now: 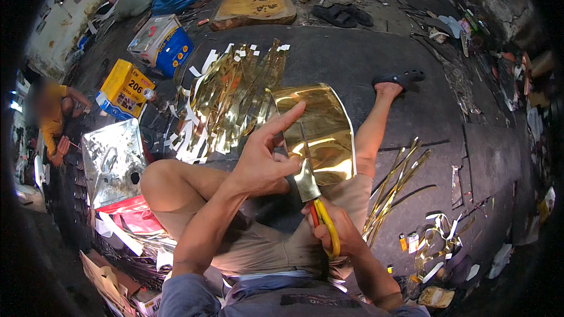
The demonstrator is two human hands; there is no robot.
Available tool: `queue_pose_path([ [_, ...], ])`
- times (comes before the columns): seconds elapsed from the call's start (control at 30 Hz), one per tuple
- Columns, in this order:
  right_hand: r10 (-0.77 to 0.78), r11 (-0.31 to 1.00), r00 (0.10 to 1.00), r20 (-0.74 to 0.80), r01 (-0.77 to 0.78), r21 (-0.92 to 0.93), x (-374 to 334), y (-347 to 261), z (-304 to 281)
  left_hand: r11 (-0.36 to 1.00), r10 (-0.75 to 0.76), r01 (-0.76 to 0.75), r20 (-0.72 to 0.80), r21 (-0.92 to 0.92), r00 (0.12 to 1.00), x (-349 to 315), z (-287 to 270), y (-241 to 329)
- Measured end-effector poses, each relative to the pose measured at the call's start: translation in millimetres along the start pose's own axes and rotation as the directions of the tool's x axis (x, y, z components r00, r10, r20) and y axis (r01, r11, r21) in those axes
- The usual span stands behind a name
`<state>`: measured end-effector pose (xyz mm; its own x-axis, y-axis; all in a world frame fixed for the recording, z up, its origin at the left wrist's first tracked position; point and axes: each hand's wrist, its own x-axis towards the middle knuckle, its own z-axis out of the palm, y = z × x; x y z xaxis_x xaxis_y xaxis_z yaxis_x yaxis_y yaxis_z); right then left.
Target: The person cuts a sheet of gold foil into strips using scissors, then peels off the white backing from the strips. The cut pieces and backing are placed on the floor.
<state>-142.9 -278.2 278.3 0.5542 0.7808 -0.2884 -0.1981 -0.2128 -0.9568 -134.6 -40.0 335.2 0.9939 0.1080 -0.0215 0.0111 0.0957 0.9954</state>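
My left hand (264, 155) grips the near-left side of a shiny gold foil sheet (329, 132), index finger stretched along it and thumb beside the scissor blades. The sheet curves, with a white edge on its right. In my right hand (341, 223) is a pair of scissors (307, 183) with yellow and red handles. Its blades point away from me and lie at the sheet's near-left part; whether they are cutting into it I cannot make out. Beyond my left hand, many gold strips (226, 91) with white ends lie in a pile.
Thin gold strips (396, 185) lie right of my leg, near a lighter (403, 242) and white scraps. To the left stand a dented metal tin (114, 149), a yellow box (125, 88) and a blue-white box (161, 44). A person (53, 111) sits at far left. A wooden block (254, 6) and sandals (342, 15) lie ahead.
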Motion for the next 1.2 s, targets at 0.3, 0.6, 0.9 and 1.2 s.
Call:
queue_pose_path([
  [0.3,-0.009,0.999,0.999,-0.036,0.011,0.043,-3.1,3.7,-0.3,0.999,0.038,-0.038,0.011,-0.019,0.999,2.3,2.4,-5.5],
  [0.6,0.103,0.985,0.995,0.011,-0.104,0.141,-15.3,16.2,5.4,0.994,0.097,-0.095,-0.027,0.045,0.995,16.7,-21.1,-15.1],
  [0.9,-0.192,0.972,0.981,-0.026,0.186,-0.141,8.6,-11.7,-0.3,0.999,0.035,-0.035,0.061,-0.012,0.998,-4.6,5.2,9.1],
  [1.2,-0.048,0.997,0.996,-0.074,0.043,-0.070,-3.8,0.4,2.4,0.995,0.093,-0.093,-0.006,-0.030,0.996,0.0,-3.3,1.7],
])
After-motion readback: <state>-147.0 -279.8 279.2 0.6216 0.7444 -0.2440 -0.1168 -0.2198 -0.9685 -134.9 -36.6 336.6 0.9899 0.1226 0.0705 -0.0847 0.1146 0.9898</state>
